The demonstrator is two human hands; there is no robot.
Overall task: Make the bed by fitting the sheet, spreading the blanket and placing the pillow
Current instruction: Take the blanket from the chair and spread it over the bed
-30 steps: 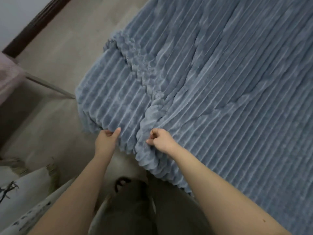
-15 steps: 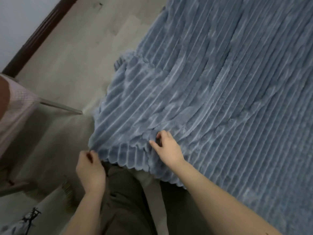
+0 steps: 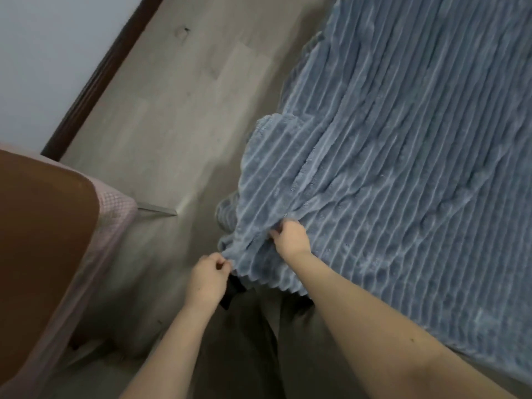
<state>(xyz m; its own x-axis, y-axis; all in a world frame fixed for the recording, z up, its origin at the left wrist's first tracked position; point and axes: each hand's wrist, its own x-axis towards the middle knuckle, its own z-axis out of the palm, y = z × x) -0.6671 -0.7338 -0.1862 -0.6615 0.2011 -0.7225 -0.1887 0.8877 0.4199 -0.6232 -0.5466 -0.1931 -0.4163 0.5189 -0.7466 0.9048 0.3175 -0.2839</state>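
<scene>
A blue-grey ribbed plush blanket (image 3: 403, 156) covers the bed and fills the right side of the view. Its near left corner hangs over the bed's edge in loose folds. My left hand (image 3: 208, 276) pinches that corner at its lowest point, fingers curled. My right hand (image 3: 292, 237) grips a bunched fold of the blanket a little up and to the right of the corner. The sheet and the pillow are out of sight.
Grey floor (image 3: 178, 116) runs along the bed's left side, up to a dark skirting board (image 3: 98, 79) and pale wall. A brown chair with a pink cover (image 3: 43, 254) stands at the left. My dark trousers (image 3: 253, 341) are below the hands.
The view has swung left and the chair has come into sight. The blanket corner has been drawn out flatter, and my left hand has gone from beside the edge to pinching the corner.
</scene>
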